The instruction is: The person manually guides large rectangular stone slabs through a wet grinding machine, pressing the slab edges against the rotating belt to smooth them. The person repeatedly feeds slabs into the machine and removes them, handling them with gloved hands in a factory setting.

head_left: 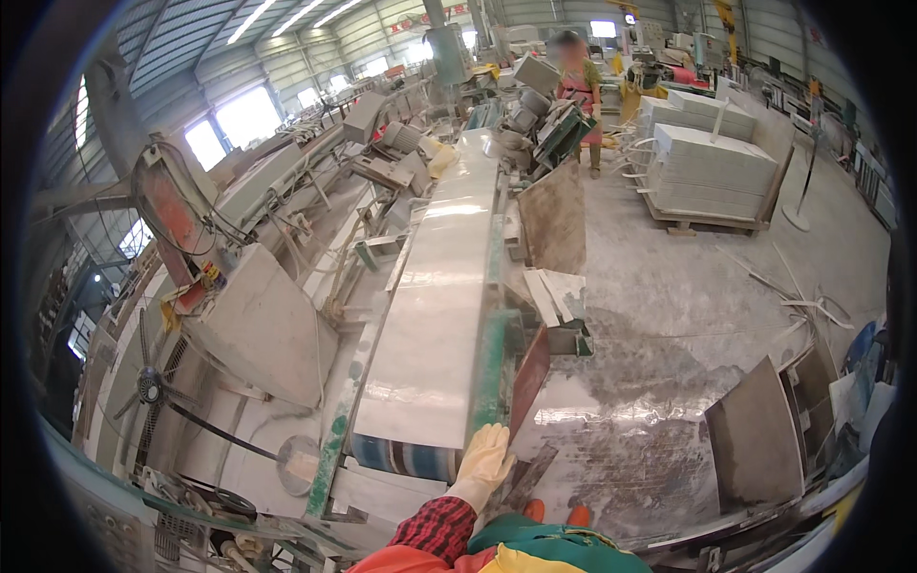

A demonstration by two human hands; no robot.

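Observation:
My left hand [485, 458], in a pale cream glove below a red-and-black checked cuff, lies at the near right corner of a conveyor belt [425, 353]. Its fingers are stretched out over the end of the green side rail [492, 372], and it grips nothing that I can see. Right beside it, the belt's blue-grey end roller [406, 456] shows. The wet, whitish belt surface runs away from me toward machinery. My right hand is out of the picture.
Across the floor stand stacked pale slabs [716, 162] on a pallet. A person [578, 91] stands beyond the conveyor's far right. Dark boards [759, 439] lean at the right. A black fan [150, 385] and a big angled panel [263, 325] are at the left. Orange shoe tips [578, 516] show below me.

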